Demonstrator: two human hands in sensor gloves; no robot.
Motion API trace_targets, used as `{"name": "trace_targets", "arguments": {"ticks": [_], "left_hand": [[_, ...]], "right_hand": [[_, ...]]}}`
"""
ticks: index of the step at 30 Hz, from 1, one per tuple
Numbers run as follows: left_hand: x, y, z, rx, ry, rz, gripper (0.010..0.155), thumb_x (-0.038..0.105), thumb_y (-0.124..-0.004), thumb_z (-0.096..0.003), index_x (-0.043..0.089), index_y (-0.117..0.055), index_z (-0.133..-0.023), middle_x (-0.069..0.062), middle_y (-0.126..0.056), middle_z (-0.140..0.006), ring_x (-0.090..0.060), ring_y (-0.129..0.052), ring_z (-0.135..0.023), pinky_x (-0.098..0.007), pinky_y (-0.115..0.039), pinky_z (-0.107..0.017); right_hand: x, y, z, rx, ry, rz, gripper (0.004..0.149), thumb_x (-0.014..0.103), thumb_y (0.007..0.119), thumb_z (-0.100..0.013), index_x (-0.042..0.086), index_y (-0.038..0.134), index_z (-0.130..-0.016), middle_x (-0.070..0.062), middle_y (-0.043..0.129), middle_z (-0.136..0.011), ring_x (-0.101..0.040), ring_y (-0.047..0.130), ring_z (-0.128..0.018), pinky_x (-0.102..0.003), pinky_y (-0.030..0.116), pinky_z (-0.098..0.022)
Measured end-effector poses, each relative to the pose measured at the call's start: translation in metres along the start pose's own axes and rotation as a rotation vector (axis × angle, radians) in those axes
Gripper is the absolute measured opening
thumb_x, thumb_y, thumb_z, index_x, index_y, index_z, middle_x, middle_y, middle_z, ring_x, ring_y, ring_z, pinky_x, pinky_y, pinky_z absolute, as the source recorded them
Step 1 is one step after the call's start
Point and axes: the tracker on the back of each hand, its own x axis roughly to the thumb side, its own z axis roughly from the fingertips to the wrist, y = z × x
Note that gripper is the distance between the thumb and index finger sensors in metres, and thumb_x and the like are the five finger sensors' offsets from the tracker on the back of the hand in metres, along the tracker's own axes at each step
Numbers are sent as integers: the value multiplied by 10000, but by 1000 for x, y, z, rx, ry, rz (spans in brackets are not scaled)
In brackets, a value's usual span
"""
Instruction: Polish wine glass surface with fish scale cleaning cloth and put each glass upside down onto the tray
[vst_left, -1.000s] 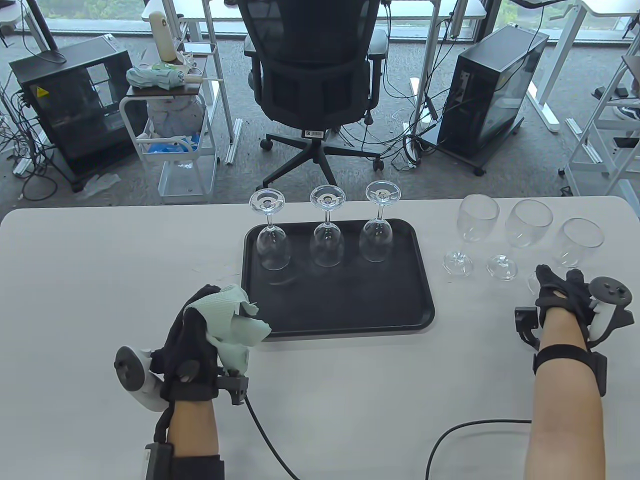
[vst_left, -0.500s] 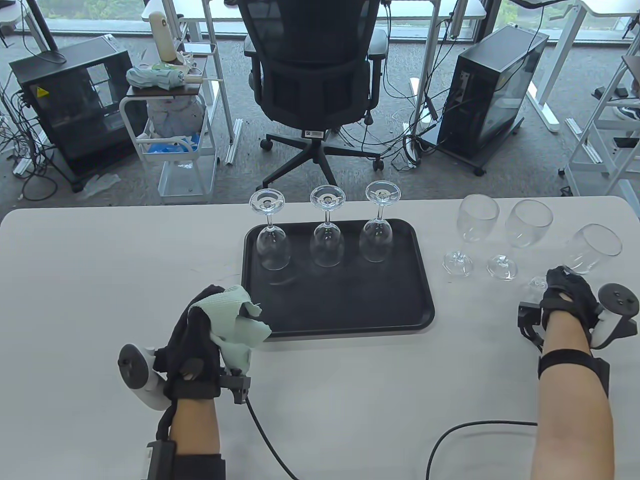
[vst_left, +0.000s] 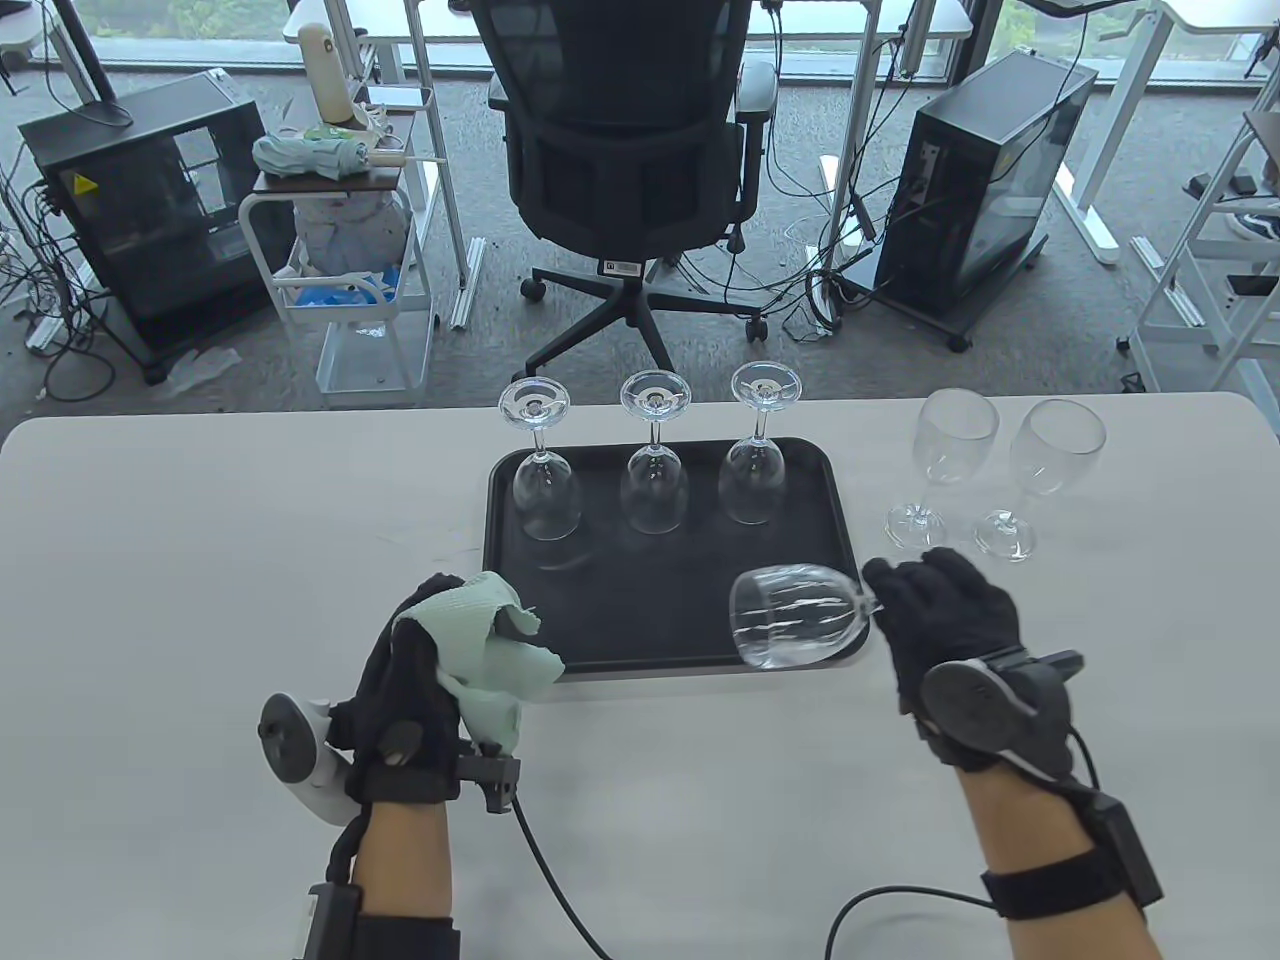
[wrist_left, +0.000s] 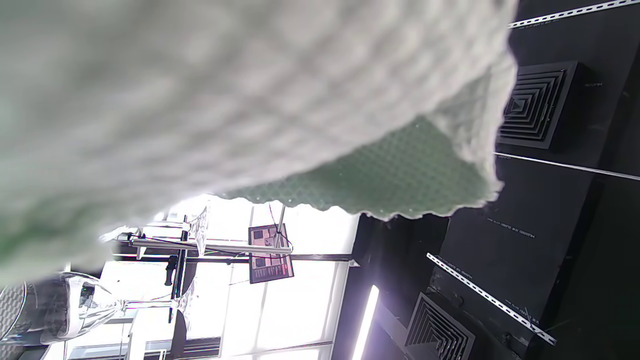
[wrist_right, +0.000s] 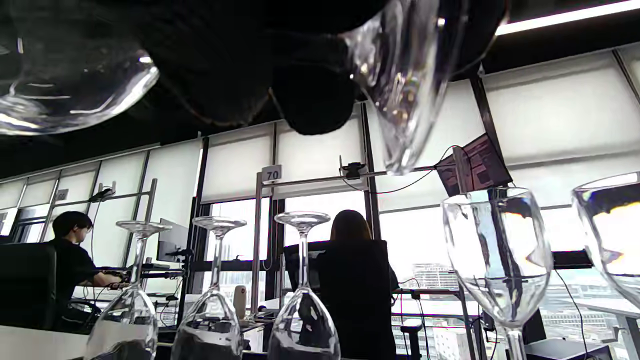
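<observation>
My right hand (vst_left: 930, 610) holds a wine glass (vst_left: 795, 627) by its stem, lying sideways with the bowl pointing left over the front right corner of the black tray (vst_left: 680, 630). In the right wrist view its bowl (wrist_right: 405, 75) and foot (wrist_right: 70, 95) flank my gloved fingers (wrist_right: 225, 60). My left hand (vst_left: 425, 670) grips the pale green cloth (vst_left: 490, 650) near the tray's front left corner; the cloth (wrist_left: 225, 110) fills the left wrist view. Three glasses (vst_left: 650, 490) stand upside down along the tray's back. Two upright glasses (vst_left: 955, 440) stand on the table to the right.
A black cable (vst_left: 560, 890) runs from my left wrist across the table's front; another (vst_left: 880, 900) loops near my right forearm. An office chair (vst_left: 630, 150) stands behind the table's far edge.
My right hand lifted the rightmost upright glass, tipped it sideways and carried it left to the tray's front right corner. My left hand with the cloth shifted slightly right and toward me.
</observation>
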Motion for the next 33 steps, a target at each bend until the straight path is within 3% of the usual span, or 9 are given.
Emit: {"name": "trace_targets", "arguments": {"ticks": [2,6,14,19,22,27,29,33], "left_hand": [[-2,-2,0,-3,1,-1,498,506,-639,-603,205,-748,-984,-51,-683,-1106,-384,-671,-1015,-668,-660,-694],[-3,-13,2,-19,-14,-38,503,513,-632,-602,221,-726,-1000,-42,-649,-1125,-380,-632,-1035,-674,-628,-709],[0,-105,4,-198,-51,-216,506,534,-620,-586,267,-714,-1005,-37,-600,-1145,-369,-555,-1063,-691,-535,-738],[-21,-137,13,-323,3,-222,517,562,-609,-585,298,-691,-1023,-34,-510,-1181,-364,-436,-1100,-721,-437,-753],[-30,-144,21,-354,39,-172,569,601,-632,-569,304,-644,-1054,-40,-452,-1197,-372,-409,-1107,-730,-479,-737],[-29,-148,32,-437,29,-243,683,672,-655,-548,352,-448,-1115,-35,-310,-1220,-385,-383,-1110,-692,-611,-699],[-26,-150,34,-421,-2,-308,719,691,-680,-529,368,-408,-1111,-29,-270,-1217,-378,-384,-1100,-662,-647,-681],[-21,-148,31,-384,-54,-347,655,667,-743,-517,348,-545,-1054,-42,-418,-1176,-376,-559,-1012,-611,-767,-563]], "right_hand": [[30,13,6,35,-19,7,470,349,916,-462,390,787,-913,-16,914,-844,-267,754,-903,-479,747,-566],[54,32,16,95,-89,30,482,325,917,-462,384,783,-921,-24,911,-851,-274,753,-900,-467,754,-550],[51,29,24,34,-130,28,486,329,922,-462,386,778,-922,-2,918,-864,-267,776,-885,-454,774,-532],[47,21,26,-9,-100,-6,489,335,917,-469,385,765,-931,1,917,-868,-267,782,-877,-444,786,-517],[47,17,27,-24,-85,-20,490,329,924,-465,380,770,-928,-3,917,-866,-267,781,-875,-448,795,-503],[41,15,30,-18,-65,-41,493,333,927,-465,371,771,-930,-7,923,-859,-270,794,-859,-433,824,-460],[43,15,31,-19,-70,-37,493,335,925,-466,371,767,-932,-7,923,-858,-270,795,-857,-432,830,-456],[42,13,33,-53,-94,-47,513,357,926,-472,371,738,-949,-3,897,-889,-271,792,-864,-414,835,-465]]}}
